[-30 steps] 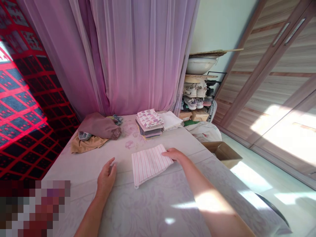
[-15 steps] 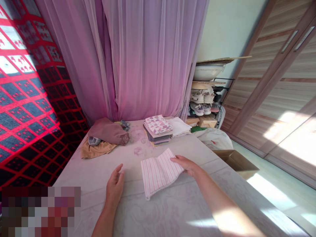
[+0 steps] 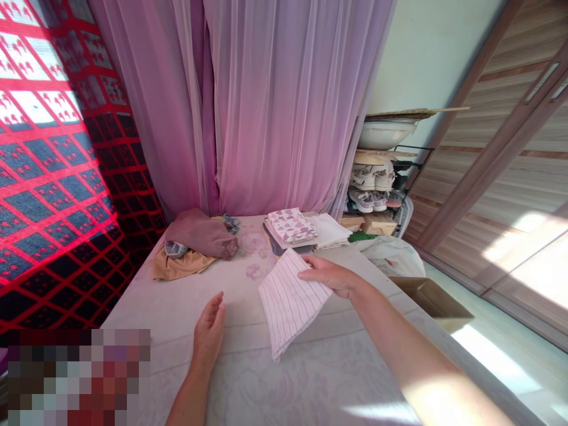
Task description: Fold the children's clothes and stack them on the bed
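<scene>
A white cloth with pink stripes (image 3: 290, 302) hangs partly lifted off the bed, its far corner under the fingers of my right hand (image 3: 326, 276), which is shut on it. My left hand (image 3: 209, 334) stands open on its edge just left of the cloth, touching nothing else. Beyond them is a stack of folded cloths (image 3: 290, 228) topped with a heart print, with a folded white cloth (image 3: 328, 229) beside it. A mauve garment (image 3: 199, 235) lies over a tan one (image 3: 180, 266) further left. The bed (image 3: 319, 378) has a pale floral cover.
A small patterned item (image 3: 231, 223) lies behind the mauve garment. Past the bed's right edge are a white bag (image 3: 393, 257) and an open cardboard box (image 3: 430, 299). Behind stand a shoe rack (image 3: 373, 186), a pink sheer curtain (image 3: 266, 106) and wardrobe doors (image 3: 497, 165).
The striped cloth has gone from lying flat to being raised and bent at my right hand. The view has drifted right. My left hand has barely moved.
</scene>
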`<state>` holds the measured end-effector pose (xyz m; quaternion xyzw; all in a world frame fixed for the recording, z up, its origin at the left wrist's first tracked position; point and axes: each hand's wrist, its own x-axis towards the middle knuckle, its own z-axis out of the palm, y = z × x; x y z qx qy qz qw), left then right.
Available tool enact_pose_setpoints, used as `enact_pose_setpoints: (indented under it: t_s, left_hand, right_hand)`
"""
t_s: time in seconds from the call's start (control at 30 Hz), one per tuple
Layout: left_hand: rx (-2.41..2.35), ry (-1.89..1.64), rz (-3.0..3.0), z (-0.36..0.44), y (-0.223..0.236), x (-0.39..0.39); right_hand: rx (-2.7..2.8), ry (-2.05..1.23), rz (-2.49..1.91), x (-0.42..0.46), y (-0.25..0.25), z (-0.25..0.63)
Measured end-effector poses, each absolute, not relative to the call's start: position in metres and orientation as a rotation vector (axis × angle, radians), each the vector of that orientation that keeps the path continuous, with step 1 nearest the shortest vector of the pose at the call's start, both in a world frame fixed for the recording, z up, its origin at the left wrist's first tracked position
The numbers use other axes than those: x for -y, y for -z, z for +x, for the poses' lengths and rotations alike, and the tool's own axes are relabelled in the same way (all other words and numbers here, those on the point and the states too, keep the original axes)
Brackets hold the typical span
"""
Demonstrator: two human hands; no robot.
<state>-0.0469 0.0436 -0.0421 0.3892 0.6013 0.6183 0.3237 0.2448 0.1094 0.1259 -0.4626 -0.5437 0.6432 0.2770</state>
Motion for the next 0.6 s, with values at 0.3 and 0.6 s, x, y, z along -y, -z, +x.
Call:
enact_pose_setpoints:
  t_s: [0.3, 0.6]
  left_hand:
    - [-1.590, -1.619, 1.019, -0.049, 0.043, -0.044]
    - [-1.711, -1.519, 1.094, -0.050, 0.042, -0.043]
  right_hand:
    - [1.646, -1.652, -1.364, -0.107, -0.156, 0.284]
    - [1.517, -1.208, -1.753, -0.151, -0.184, 0.355]
